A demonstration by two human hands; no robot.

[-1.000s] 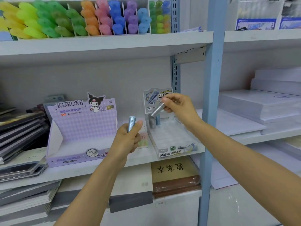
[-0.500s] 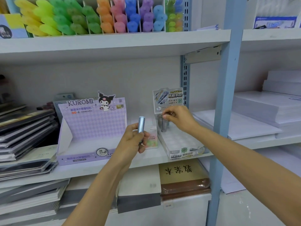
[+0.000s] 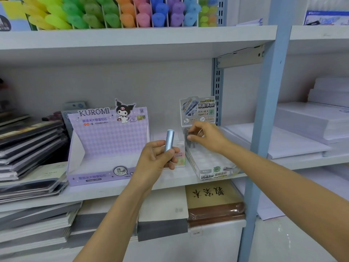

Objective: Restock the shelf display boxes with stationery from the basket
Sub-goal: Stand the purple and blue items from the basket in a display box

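My left hand (image 3: 156, 157) grips a silver-blue lead tube (image 3: 168, 140) upright, in front of the gap between two display boxes. My right hand (image 3: 205, 136) reaches into the back of the clear lead-refill display box (image 3: 213, 167), fingers curled over grey tubes (image 3: 190, 142) standing in its rear slots. Whether it still pinches one I cannot tell. The purple Kuromi display box (image 3: 105, 146) stands open on the shelf to the left. The basket is out of view.
A small "Fruit Soda" box (image 3: 179, 157) sits between the two display boxes. Stacks of notebooks (image 3: 28, 148) lie at the left, white paper reams (image 3: 311, 129) at the right. A blue shelf upright (image 3: 264, 129) stands right of the refill box. Coloured highlighters (image 3: 113, 14) fill the shelf above.
My right hand lowered its grey tube from in front of the header card down into the rear slots of the refill box. My left hand kept its tube upright.
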